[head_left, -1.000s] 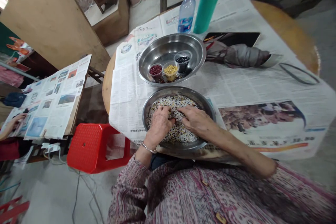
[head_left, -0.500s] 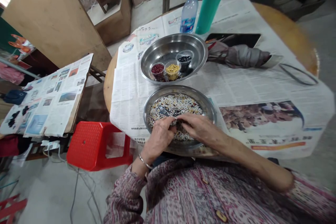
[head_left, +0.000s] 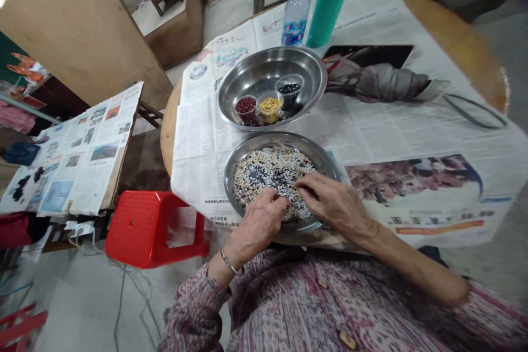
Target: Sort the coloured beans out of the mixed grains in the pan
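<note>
A steel pan (head_left: 325, 162) full of mixed white, dark and yellow grains (head_left: 272, 170) sits at the near edge of the round table. My left hand (head_left: 258, 223) rests on the pan's near rim, fingers curled and pinched together at the grains. My right hand (head_left: 332, 201) lies over the pan's right side, fingertips pressed together on the grains. Behind it a second steel pan (head_left: 307, 66) holds three small cups: red beans (head_left: 246, 105), yellow beans (head_left: 269, 104) and black beans (head_left: 289, 88).
Newspaper (head_left: 404, 126) covers the table. A clear water bottle (head_left: 296, 8), a green bottle (head_left: 329, 0), a folded grey umbrella (head_left: 379, 80) and a dark tablet (head_left: 388, 55) lie at the back. A red stool (head_left: 152, 225) and a newspaper-covered side table (head_left: 78, 154) stand to the left.
Both hands have slid from the middle of the grain pan back toward its near rim, uncovering more of the grains. The camera has shifted slightly.
</note>
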`<state>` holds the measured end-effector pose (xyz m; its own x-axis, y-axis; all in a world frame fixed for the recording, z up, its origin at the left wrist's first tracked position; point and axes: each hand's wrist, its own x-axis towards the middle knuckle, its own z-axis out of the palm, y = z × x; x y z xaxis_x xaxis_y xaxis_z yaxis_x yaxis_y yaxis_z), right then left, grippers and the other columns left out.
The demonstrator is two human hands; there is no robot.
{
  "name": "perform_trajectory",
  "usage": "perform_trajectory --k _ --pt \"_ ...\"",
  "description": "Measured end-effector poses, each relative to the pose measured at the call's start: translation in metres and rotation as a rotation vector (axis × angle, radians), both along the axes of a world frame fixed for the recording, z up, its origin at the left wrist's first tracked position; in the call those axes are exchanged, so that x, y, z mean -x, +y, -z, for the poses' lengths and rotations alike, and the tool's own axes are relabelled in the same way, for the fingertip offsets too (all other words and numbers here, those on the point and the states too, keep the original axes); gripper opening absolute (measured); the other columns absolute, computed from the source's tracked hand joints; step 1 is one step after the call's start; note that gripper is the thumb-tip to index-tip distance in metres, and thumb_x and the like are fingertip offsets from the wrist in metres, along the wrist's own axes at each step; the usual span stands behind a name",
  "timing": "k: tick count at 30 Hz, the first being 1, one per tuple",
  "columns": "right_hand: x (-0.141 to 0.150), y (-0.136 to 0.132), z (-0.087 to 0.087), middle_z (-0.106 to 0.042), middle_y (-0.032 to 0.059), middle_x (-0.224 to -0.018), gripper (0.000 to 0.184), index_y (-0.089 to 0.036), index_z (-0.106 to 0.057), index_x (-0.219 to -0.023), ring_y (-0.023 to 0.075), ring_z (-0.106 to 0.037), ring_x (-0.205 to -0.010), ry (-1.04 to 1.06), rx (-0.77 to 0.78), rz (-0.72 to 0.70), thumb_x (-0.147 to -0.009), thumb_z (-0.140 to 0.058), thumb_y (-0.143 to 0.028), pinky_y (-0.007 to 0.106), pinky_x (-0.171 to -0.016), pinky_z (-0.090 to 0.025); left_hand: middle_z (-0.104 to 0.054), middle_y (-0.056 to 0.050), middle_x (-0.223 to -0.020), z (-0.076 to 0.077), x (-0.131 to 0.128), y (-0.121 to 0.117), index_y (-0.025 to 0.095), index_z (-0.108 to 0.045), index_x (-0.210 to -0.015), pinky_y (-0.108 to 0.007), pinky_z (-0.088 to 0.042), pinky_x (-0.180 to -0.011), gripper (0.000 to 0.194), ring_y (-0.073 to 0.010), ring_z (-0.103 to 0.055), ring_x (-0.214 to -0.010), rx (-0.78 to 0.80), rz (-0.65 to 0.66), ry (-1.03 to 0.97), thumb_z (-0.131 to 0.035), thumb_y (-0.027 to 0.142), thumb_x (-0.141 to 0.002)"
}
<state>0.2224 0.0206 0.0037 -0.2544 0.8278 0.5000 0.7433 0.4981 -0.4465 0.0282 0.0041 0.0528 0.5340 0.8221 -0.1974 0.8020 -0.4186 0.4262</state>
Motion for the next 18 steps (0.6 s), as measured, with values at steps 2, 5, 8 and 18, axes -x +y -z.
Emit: perform_trajectory --k 2,5,8,18 --pt "0.003 -0.002 0.003 -0.072 0.0048 -0.087 0.012 -0.019 -0.065 -0.091 0.0190 -0.069 -0.074 0.019 -0.056 0.023 -0.094 -0.055 -0.014 0.031 -0.065 -0.051 -0.060 -0.005 -0.114 0.005 -0.007 0.002 0.022 -0.063 -0.113 -0.034 -0.056 -0.095 0.021 -0.0186 -0.061 -0.104 0.001 0.051 0.004 -0.048 0.014 -0.101" --pt "0.005 -0.004 0.006 -0.072 0.0048 -0.087 0.009 -0.019 -0.064 -0.094 0.0189 -0.069 -0.077 0.115 -0.124 0.032 -0.093 -0.058 -0.012 0.030 -0.071 -0.053 -0.059 -0.007 -0.122 0.011 -0.015 0.009 0.021 -0.061 -0.118 -0.034 -0.055 -0.098 0.026 -0.0186 -0.059 -0.111 -0.055 0.063 -0.081 -0.044 0.011 -0.101" --pt "0.004 -0.004 0.009 -0.071 0.0050 -0.086 0.013 -0.019 -0.063 -0.097 0.0192 -0.068 -0.079 0.211 -0.186 0.035 -0.090 -0.061 -0.009 0.031 -0.075 -0.054 -0.056 -0.007 -0.129 0.010 -0.016 0.020 0.021 -0.059 -0.122 -0.034 -0.053 -0.104 0.026 -0.0194 -0.056 -0.119 -0.130 0.045 -0.165 -0.047 0.012 -0.101" --pt "0.003 0.001 0.012 -0.071 0.0019 -0.080 0.018 -0.023 -0.064 -0.092 0.0210 -0.067 -0.077 0.275 -0.258 0.058 -0.084 -0.064 -0.007 0.043 -0.089 -0.053 -0.050 -0.011 -0.134 0.008 -0.014 0.047 0.023 -0.055 -0.134 -0.045 -0.050 -0.108 0.053 -0.0282 -0.050 -0.125 -0.120 -0.105 -0.049 -0.077 0.023 -0.085"
